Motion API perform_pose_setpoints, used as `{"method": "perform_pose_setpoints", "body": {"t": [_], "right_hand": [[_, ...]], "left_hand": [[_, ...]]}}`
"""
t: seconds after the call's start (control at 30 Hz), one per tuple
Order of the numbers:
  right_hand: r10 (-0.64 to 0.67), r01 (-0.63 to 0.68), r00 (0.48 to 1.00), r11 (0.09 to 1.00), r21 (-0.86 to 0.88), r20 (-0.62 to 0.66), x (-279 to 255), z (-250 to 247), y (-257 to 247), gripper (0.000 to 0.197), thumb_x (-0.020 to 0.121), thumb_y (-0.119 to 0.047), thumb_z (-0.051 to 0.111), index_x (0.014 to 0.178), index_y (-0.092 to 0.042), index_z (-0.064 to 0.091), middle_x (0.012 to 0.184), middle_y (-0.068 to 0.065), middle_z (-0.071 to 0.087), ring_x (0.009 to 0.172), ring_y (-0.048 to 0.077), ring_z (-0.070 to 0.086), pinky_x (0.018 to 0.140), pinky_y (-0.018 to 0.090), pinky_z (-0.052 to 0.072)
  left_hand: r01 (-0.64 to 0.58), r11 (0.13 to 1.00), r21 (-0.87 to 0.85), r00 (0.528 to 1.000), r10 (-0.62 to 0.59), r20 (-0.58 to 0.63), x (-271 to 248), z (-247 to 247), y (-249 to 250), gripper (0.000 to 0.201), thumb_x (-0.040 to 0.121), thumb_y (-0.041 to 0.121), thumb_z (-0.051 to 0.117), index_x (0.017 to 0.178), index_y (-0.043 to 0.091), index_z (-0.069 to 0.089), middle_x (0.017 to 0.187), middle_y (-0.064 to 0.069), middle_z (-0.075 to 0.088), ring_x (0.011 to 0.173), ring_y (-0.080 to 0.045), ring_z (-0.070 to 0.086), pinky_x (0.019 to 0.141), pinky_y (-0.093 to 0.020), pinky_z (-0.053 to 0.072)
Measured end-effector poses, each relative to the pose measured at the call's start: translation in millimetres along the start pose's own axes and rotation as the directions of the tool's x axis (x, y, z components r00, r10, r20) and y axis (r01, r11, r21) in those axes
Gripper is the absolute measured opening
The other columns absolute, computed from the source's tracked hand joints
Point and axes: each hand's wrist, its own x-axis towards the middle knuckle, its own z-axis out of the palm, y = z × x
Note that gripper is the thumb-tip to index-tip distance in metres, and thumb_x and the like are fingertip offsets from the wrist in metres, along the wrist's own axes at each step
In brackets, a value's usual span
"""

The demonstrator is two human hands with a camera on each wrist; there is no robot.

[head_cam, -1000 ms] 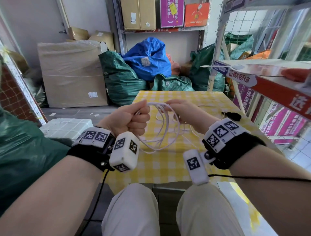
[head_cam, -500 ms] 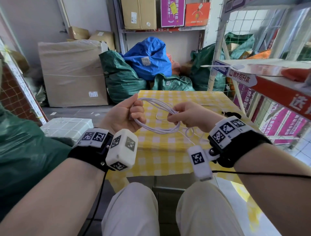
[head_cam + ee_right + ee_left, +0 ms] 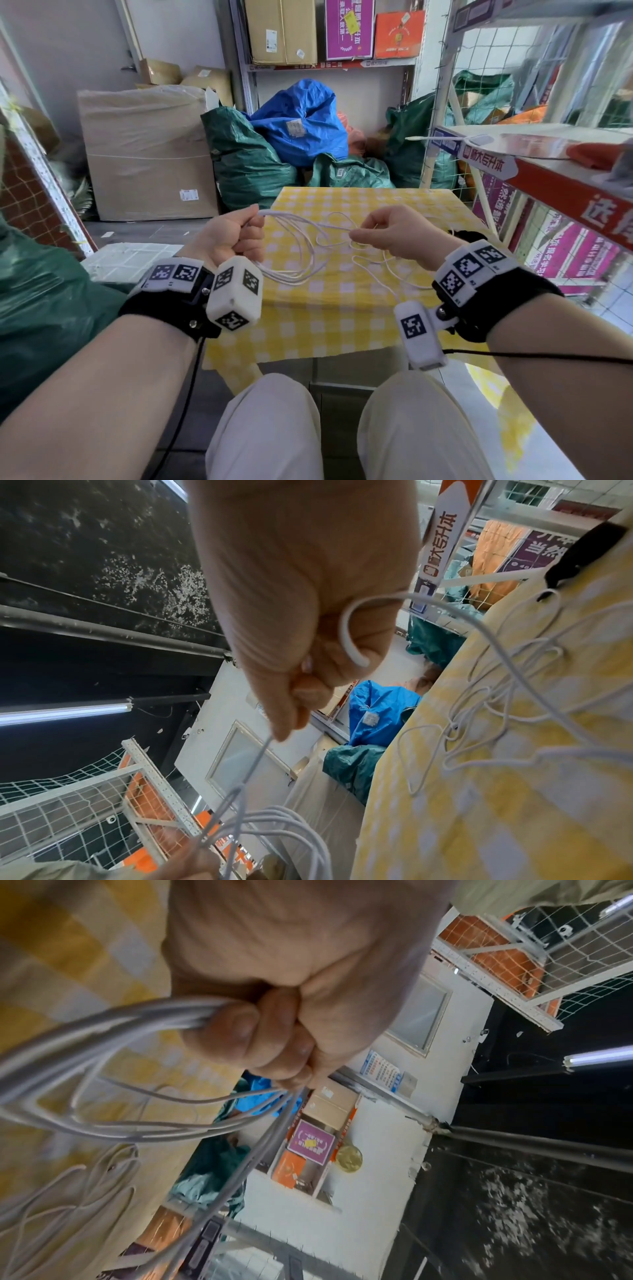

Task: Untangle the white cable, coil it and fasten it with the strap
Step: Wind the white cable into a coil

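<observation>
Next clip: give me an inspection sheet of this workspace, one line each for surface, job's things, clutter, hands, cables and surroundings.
Surface: table with yellow checked tablecloth.
Job's things: white cable, partly gathered in loops, the rest loose on the cloth; black strap lies at the table's right edge, unused.
Clutter: nothing seen on the table besides these.
Hands: left hand grips the bundled loops; right hand pinches a single strand.
Cables: black leads run from both wrist cameras along the forearms.
Surroundings: blue sack, green sacks, wrapped carton, shelving with boxes, netted rack on the right.
</observation>
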Motion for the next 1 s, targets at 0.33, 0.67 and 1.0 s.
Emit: {"method": "perform_pose_setpoints", "body": {"t": [0.33,0.67,1.0], "right_hand": [[0.129,-0.129,0.992,0.99,-0.049,0.004,-6.7,-21.5,27.6,0.024,0.085,-0.039,0.067,0.08,-0.016,0.066,0.064,-0.004,0.047,0.057,0.013,0.041,0.053,0.024,0.033],[0.014,-0.108,0.989,0.749,-0.653,-0.148,-4.0,9.9,-8.3,0.024,0.096,-0.026,0.049,0.087,-0.014,0.068,0.078,0.0,0.063,0.072,0.021,0.06,0.058,0.029,0.047],[-0.325,0.35,0.936,0.901,-0.255,0.135,-15.5,33.9,-60.9,0.008,0.078,-0.012,0.07,0.083,-0.015,0.075,0.067,-0.01,0.061,0.062,0.005,0.052,0.056,0.011,0.037]], "left_hand": [[-0.151,0.936,-0.319,0.918,0.013,-0.396,-2.6,-62.0,12.2,0.046,0.101,0.033,0.029,0.057,0.024,0.022,0.032,0.007,0.021,0.025,-0.007,0.019,0.038,-0.009,0.018],[-0.31,0.933,-0.186,0.937,0.265,-0.229,4.0,-19.5,8.2,0.04,0.102,0.024,0.027,0.063,0.019,0.033,0.041,0.007,0.031,0.035,-0.008,0.027,0.052,-0.021,0.03],[-0.31,0.759,0.572,0.942,0.328,0.076,-8.0,57.9,-24.2,0.025,0.1,0.012,0.038,0.079,0.007,0.051,0.063,-0.008,0.054,0.049,-0.014,0.054,0.05,-0.026,0.045]]}}
